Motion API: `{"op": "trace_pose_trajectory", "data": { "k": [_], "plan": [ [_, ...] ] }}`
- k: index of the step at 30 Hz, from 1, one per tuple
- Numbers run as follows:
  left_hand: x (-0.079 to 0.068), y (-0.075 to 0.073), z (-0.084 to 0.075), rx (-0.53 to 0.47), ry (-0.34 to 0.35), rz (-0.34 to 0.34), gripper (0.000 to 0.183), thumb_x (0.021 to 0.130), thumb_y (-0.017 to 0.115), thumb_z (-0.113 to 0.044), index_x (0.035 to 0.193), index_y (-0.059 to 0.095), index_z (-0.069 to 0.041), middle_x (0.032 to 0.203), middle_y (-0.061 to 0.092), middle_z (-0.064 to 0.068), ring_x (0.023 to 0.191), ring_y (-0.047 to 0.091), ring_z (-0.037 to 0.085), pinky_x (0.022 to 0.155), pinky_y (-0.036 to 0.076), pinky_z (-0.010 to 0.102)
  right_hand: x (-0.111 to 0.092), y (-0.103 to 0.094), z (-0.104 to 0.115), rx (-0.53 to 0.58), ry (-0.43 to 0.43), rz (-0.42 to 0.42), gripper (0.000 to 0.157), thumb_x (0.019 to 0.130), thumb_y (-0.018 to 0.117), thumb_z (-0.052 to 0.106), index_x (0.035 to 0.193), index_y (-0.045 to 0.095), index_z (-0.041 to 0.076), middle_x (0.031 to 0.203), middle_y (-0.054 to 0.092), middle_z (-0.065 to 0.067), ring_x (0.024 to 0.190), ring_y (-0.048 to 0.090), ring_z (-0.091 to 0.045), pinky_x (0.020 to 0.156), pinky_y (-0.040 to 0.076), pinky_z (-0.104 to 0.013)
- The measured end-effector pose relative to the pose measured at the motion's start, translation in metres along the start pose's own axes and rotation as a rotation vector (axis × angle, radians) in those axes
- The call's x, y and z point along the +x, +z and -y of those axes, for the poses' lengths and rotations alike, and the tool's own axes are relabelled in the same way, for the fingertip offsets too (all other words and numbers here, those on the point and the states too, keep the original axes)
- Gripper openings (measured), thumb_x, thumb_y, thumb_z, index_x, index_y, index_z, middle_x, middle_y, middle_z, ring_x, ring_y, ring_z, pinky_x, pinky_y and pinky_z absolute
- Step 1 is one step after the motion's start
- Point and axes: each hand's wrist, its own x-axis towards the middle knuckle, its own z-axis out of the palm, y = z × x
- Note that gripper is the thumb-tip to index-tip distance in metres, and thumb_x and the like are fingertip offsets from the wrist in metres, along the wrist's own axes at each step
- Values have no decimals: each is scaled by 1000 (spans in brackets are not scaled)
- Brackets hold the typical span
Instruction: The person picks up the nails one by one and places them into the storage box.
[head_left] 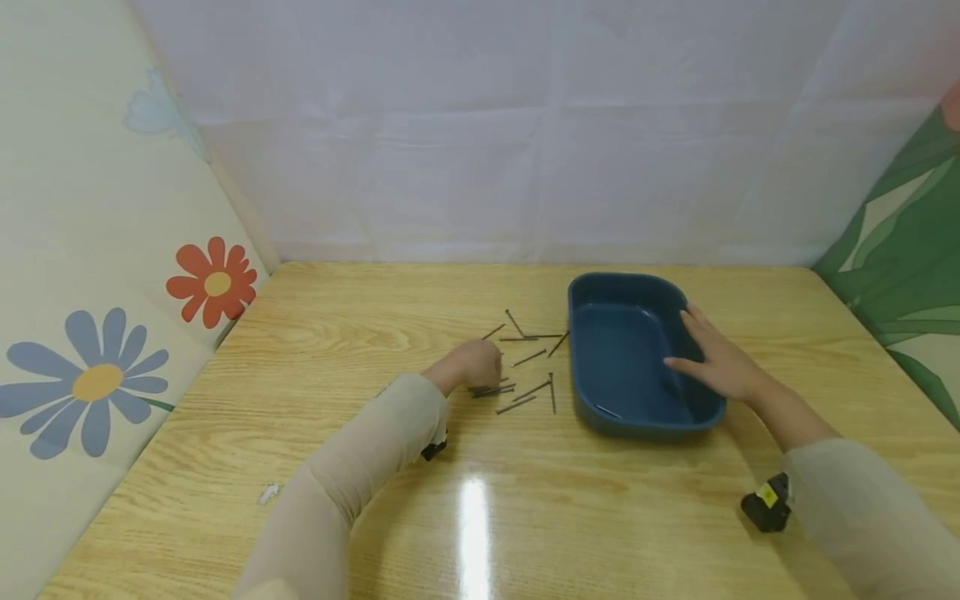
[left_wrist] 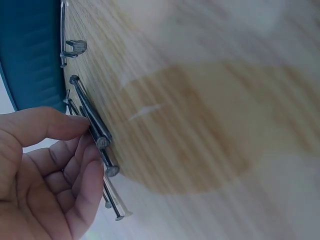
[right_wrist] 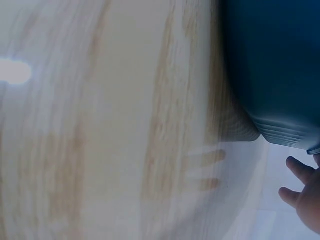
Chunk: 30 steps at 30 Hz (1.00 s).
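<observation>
Several dark nails (head_left: 529, 357) lie scattered on the wooden table left of a deep blue plastic basin (head_left: 585, 400). At the near left of these nails, my left hand (head_left: 480, 362) reaches down with curled fingers. In the left wrist view, the thumb and fingers of my left hand (left_wrist: 55, 165) pinch at a nail (left_wrist: 92, 117) within a small bunch; the fingers partly hide it. My right hand (head_left: 716, 362) rests at the basin's right rim, thumb over the inside and fingers spread. The right wrist view shows straight fingers (right_wrist: 300, 170) beside the basin's outer wall (right_wrist: 280, 75).
A small white scrap (head_left: 268, 493) lies on the table (head_left: 360, 333) at the front left. White cloth (head_left: 450, 183) hangs behind the table's back edge. Flower-printed panels (head_left: 75, 250) flank it on both sides.
</observation>
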Motion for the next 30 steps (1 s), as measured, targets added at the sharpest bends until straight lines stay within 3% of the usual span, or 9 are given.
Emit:
{"op": "trace_pose_trajectory", "data": {
  "k": [5, 11, 16, 18, 23, 30],
  "plan": [
    [-1, -1, -1, 23, 7, -19, 29, 73, 53, -2, 51, 38, -13, 49, 36, -4, 43, 31, 10, 41, 27, 21, 0, 0, -1, 5, 1, 3, 83, 86, 50, 34, 135, -5, -4, 137, -16, -23, 124, -10, -40, 92, 4, -61],
    [2, -4, 2, -32, 0, -28, 23, 74, 54, -2, 54, 43, -9, 49, 36, -4, 42, 30, 9, 39, 26, 19, 1, 0, -2, 1, 1, 5, 83, 86, 50, 35, 135, -5, -4, 137, -15, -24, 124, -10, -40, 92, 5, -61],
    [4, -6, 3, -68, 12, -66, 6, 78, 54, -3, 72, 56, -4, 62, 48, -2, 52, 44, 9, 46, 37, 19, 1, 0, -2, -7, -1, 7, 83, 86, 50, 35, 134, -5, -4, 137, -15, -24, 123, -10, -41, 92, 5, -61],
    [4, -6, 4, -67, 33, -84, 4, 80, 54, -5, 82, 57, -4, 72, 53, 0, 62, 49, 12, 54, 42, 21, 1, 0, -2, -6, -2, 8, 83, 86, 50, 34, 134, -5, -4, 137, -15, -24, 123, -10, -41, 92, 5, -61],
    [5, -6, 3, -69, 120, -102, 6, 82, 52, -5, 86, 56, -4, 80, 55, 3, 72, 51, 15, 64, 44, 24, 2, 0, -1, -1, -1, 11, 83, 86, 50, 35, 135, -5, -4, 137, -16, -24, 123, -10, -41, 92, 5, -61],
    [7, -7, -1, -147, 239, -71, 12, 87, 51, -11, 97, 56, -6, 92, 55, 2, 83, 52, 12, 72, 43, 23, 1, 0, -2, 8, 9, 14, 83, 86, 50, 34, 135, -6, -3, 137, -17, -22, 123, -10, -41, 91, 5, -62]
  ]
}}
